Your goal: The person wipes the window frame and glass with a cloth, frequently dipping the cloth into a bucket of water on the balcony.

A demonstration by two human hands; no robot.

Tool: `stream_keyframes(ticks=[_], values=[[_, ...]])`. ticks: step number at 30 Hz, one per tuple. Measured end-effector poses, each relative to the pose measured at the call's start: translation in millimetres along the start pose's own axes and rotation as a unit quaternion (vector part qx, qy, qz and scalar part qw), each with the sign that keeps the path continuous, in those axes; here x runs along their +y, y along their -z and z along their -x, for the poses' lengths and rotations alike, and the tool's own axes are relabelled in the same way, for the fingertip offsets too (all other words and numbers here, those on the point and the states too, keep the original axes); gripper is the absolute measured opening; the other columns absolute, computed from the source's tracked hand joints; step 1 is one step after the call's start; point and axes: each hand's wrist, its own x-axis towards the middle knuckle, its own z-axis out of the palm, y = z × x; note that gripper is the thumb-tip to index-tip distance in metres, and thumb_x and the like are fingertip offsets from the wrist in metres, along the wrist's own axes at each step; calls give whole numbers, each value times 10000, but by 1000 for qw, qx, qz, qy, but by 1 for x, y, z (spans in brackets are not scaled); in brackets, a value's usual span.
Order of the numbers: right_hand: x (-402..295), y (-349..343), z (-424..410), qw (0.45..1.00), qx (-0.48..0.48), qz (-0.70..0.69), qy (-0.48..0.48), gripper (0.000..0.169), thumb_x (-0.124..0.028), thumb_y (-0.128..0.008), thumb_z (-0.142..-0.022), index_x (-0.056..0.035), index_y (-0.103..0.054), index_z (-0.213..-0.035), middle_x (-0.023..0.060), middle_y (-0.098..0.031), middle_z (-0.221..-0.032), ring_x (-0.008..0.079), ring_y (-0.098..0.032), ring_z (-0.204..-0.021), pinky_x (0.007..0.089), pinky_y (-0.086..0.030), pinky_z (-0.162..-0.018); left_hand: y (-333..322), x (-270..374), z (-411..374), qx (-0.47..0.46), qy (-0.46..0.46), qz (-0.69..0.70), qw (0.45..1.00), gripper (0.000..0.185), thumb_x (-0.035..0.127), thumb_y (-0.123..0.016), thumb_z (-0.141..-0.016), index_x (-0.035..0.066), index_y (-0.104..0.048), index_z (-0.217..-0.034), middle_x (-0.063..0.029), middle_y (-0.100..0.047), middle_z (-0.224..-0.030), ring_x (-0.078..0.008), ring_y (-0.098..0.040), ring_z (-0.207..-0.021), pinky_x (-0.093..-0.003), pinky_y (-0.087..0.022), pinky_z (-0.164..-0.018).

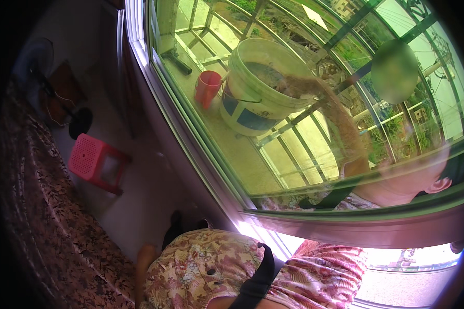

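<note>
My left hand (148, 253) is in dim light beside my floral top (193, 266); its fingers cannot be made out. Beyond the tinted window pane (212, 166), an arm that appears to be my right one reaches into a large pale bucket (251, 116) with a blue printed panel. Its hand (292, 85) lies inside the bucket, blurred by the glass and reflections. Dark, wet-looking contents (261, 73) fill part of the bucket; whether the fingers grip them is unclear. A red plastic mug (208, 88) stands close to the bucket's left side.
The window frame (185, 154) runs diagonally between room and ledge. Metal bars (294, 143) enclose the ledge outside. Indoors are a pink plastic stool (87, 156), a standing fan (36, 63) and a patterned cloth surface (62, 216). A dark strap (261, 276) crosses my clothing. Reflections overlay the glass.
</note>
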Motion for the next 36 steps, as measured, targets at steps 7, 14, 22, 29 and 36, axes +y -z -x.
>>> stream_keyframes(ticks=[7, 14, 22, 29, 36], values=[[0, 4, 14, 1000, 7, 1, -2, 267, -113, -513, -971, 26, -584, -1188, 123, -648, -1016, 206, -617, -877, 397, -478, -775, 65, 45, 15, 7, 18, -41, 999, 375, 293, -687, -828, 70, -708, -1129, -213, -659, -1155, -383, -636, -1045, -468, -512, -906], [-20, -5, -10, 1000, -5, 11, 19, 278, -124, -492, -980, 24, -573, -1202, 129, -643, -1038, 222, -612, -904, 425, -469, -797, 73, 44, 20, 68, -23, -8, 997, 370, 259, -711, -835, 25, -697, -1122, -208, -650, -1144, -386, -613, -1074, -470, -502, -912], [-37, -8, -25, 999, -12, 22, 20, 291, -136, -467, -990, 21, -560, -1217, 136, -637, -1063, 239, -606, -935, 456, -459, -822, 50, 47, 32, 22, 3, -11, 1000, 380, 281, -687, -859, 37, -695, -1150, -208, -651, -1154, -393, -608, -1083, -466, -499, -924], [-55, -6, -41, 999, -12, 27, 39, 302, -146, -445, -999, 19, -549, -1230, 141, -631, -1085, 255, -601, -962, 484, -450, -843, 60, 50, 24, 16, 14, -19, 1000, 360, 284, -692, -857, 68, -700, -1144, -195, -646, -1167, -385, -609, -1078, -467, -497, -927], [-63, -11, -47, 998, -14, 25, 50, 314, -157, -424, -1008, 17, -537, -1244, 147, -626, -1106, 270, -596, -988, 512, -441, -865, 109, 58, 27, 85, 7, -16, 996, 358, 203, -732, -827, 49, -680, -1146, -193, -624, -1154, -379, -604, -1081, -456, -498, -921]])
